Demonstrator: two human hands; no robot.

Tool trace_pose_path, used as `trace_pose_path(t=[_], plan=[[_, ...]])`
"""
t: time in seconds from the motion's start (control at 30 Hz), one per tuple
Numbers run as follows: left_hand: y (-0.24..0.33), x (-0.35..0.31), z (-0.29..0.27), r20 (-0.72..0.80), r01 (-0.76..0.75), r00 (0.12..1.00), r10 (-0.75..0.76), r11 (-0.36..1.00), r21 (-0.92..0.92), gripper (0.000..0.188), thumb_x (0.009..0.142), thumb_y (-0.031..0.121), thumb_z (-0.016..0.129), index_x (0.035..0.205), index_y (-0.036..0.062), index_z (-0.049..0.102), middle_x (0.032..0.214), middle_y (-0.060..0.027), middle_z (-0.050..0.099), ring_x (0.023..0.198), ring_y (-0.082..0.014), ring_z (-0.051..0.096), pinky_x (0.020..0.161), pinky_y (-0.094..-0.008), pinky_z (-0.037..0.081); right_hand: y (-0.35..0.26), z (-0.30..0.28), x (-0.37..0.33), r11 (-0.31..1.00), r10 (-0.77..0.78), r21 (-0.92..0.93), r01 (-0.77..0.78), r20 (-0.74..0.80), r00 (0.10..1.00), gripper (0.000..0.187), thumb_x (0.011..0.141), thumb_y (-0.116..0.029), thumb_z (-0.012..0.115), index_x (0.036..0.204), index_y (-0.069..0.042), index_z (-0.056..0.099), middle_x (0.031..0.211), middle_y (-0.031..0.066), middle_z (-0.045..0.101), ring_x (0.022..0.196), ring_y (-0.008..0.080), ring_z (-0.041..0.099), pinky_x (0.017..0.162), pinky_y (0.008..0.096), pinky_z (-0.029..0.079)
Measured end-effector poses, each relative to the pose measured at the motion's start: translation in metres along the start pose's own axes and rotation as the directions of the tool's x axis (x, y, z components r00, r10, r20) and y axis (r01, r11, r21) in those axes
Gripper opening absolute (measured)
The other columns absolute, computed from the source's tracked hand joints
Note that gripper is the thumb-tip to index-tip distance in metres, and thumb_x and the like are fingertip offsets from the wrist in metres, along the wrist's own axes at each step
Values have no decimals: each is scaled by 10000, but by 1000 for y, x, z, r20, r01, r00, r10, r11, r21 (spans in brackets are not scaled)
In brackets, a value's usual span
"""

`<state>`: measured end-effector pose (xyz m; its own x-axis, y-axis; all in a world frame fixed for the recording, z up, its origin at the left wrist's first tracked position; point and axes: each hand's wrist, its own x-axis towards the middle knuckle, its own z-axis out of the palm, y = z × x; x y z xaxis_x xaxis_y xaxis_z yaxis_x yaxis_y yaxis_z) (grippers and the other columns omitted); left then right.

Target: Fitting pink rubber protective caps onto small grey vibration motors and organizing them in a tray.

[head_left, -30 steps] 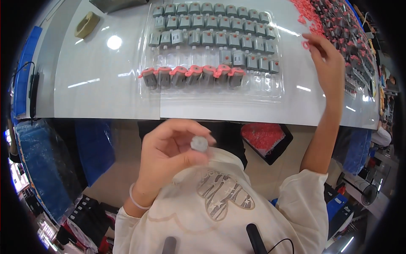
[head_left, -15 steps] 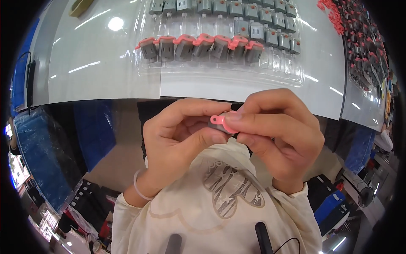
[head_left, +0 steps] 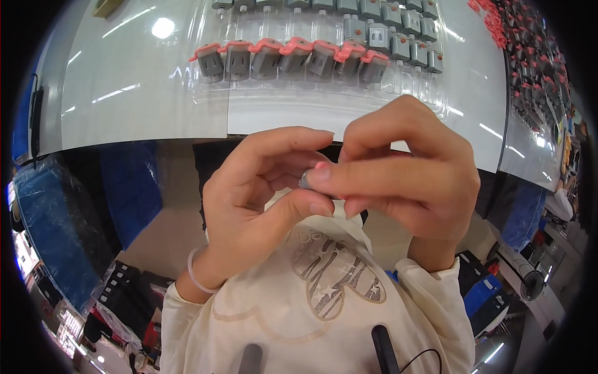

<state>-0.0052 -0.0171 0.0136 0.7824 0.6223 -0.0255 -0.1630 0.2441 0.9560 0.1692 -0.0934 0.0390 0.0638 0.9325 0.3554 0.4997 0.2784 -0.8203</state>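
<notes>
Probably light, stiff and smooth, a small grey metal-cased motor [head_left: 304, 181] sat mid-frame, gripped by the left hand's [head_left: 246, 193] fingers, seemingly best held by its sides; the right hand's [head_left: 414, 177] fingers overlapped a pink plastic clip [head_left: 321, 166], their pinch unclear. Beyond, upper centre, a clear plastic tray [head_left: 282, 30] lay on the white worktop [head_left: 131, 118].

Most of the grey part [head_left: 304, 181] is buried behind the right hand [head_left: 414, 171], so no clue what its far end looks like. Only a sliver of the pink piece [head_left: 321, 166] peeks out, can't tell how it's seated. Clear tray [head_left: 408, 82] gets chopped by the top edge, same with the beige block [head_left: 107, 7]. The heap of parts [head_left: 539, 75] at right is way too tiny to count.
</notes>
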Motion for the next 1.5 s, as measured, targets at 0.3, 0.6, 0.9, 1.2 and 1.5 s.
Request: trace_pose_path(t=[0.3, 0.6, 0.9, 1.2, 1.5], plan=[[-8, 1, 0, -39, -142, 990, 139, 986, -90, 447, 739, -86, 688, 1121, -52, 457, 1048, -156, 593, 920, -183, 619, 779, -286, 524, 17, 9, -3, 987, -37, 149, 56, -127, 991, 313, 648, -266, 751, 888, -69, 715, 807, 62, 570, 652, 139, 518, 535, 228, 410], [8, 18, 7, 197, -370, 927, 319, 864, 341, 355, 769, -62, 662, 980, 15, 388, 905, -252, 595, 847, -309, 649, 680, -324, 561, 19, -4, -8, 971, -212, -126, 201, -79, 974, 147, 671, -170, 716, 814, -147, 687, 770, 45, 558, 626, 139, 449, 532, 271, 325], [10, 20, 22, 179, -330, 939, 293, 916, 227, 400, 719, -91, 703, 902, 33, 369, 888, -265, 603, 829, -311, 659, 682, -310, 566, 11, -13, -23, 996, -76, 49, 80, -93, 993, 118, 701, -178, 702, 781, -128, 631, 721, 41, 518, 619, 175, 405, 535, 312, 311], [8, 30, 28, 18, 113, 994, -112, 990, -87, 561, 668, 78, 810, 1044, 4, 400, 936, -127, 585, 890, -182, 621, 795, -291, 516, 11, -6, -34, 983, 159, 131, -127, -277, 948, 387, 659, -354, 771, 846, -37, 653, 791, 63, 484, 692, 152, 445, 582, 257, 346], [22, 72, 15, 236, -291, 954, 188, 773, 564, 197, 838, 63, 626, 998, -37, 570, 932, -107, 630, 824, -141, 586, 729, -248, 471, 19, -44, -26, 993, 118, 33, -114, -265, 957, 319, 734, -69, 701, 1004, 74, 607, 934, 155, 599, 861, 215, 573, 785, 282, 449]])
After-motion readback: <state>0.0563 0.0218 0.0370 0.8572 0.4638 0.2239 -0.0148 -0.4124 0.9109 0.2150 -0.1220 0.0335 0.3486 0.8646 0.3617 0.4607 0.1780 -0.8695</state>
